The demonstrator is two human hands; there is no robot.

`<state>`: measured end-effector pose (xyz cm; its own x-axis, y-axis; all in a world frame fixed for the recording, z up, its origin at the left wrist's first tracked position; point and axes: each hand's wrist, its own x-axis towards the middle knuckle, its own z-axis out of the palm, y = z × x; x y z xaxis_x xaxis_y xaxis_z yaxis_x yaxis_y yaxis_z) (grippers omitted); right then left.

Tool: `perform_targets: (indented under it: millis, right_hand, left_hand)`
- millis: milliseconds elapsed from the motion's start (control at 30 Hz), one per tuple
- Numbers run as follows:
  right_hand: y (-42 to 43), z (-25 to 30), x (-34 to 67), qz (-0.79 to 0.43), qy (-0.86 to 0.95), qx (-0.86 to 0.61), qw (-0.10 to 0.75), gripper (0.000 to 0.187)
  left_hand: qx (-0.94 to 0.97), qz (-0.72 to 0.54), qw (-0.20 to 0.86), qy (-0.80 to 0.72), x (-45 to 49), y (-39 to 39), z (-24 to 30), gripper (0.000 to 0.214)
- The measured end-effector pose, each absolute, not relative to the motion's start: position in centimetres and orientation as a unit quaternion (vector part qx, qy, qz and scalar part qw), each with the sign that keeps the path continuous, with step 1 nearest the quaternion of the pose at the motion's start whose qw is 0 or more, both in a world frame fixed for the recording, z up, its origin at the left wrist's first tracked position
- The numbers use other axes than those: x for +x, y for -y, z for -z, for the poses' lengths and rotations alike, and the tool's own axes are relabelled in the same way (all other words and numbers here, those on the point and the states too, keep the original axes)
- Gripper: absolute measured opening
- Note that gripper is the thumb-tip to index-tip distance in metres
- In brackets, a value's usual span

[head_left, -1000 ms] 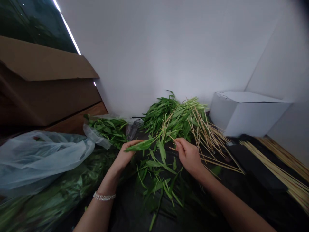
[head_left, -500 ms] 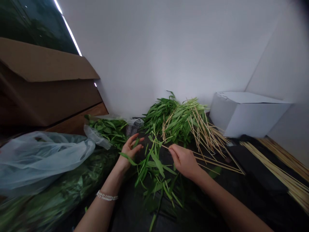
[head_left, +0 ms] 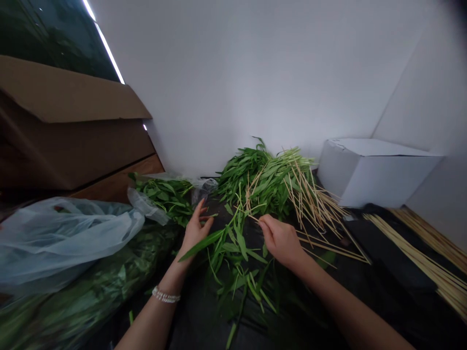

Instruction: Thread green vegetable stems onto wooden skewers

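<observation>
My left hand (head_left: 195, 229) has its fingers stretched out and apart, lying against long green leaves (head_left: 233, 243) on the black surface. My right hand (head_left: 280, 239) is closed in a pinch on a thin wooden skewer (head_left: 255, 218) that sticks out to the upper left, with leafy stems hanging around it. Behind the hands lies a heap of leafy greens threaded on skewers (head_left: 272, 182). A pearl bracelet (head_left: 166, 295) is on my left wrist.
A clear plastic bag (head_left: 65, 238) of greens lies at left, with more greens (head_left: 166, 194) in plastic behind it. A brown cardboard box (head_left: 69, 126) stands at far left, a white box (head_left: 372, 167) at right. Bare skewers (head_left: 423, 253) lie at right.
My left hand let go of the long leaf it held and spread its fingers. My right hand shifted slightly left and down with the skewer, then back.
</observation>
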<state>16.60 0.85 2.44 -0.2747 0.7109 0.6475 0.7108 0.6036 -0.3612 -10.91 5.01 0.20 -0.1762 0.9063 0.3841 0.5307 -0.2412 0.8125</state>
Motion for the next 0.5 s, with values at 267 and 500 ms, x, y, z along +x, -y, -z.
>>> perform_targets:
  millis: [267, 500]
  right_hand:
    - [-0.9, -2.0, 16.4, 0.0, 0.804, -0.446, 0.394, 0.024]
    - [-0.9, -1.6, 16.2, -0.001, 0.811, -0.441, 0.384, 0.024]
  left_hand:
    - [0.745, -0.311, -0.032, -0.59, -12.0, -8.1, 3.2, 0.047]
    - [0.718, -0.193, -0.075, -0.665, -12.2, -8.1, 3.6, 0.041]
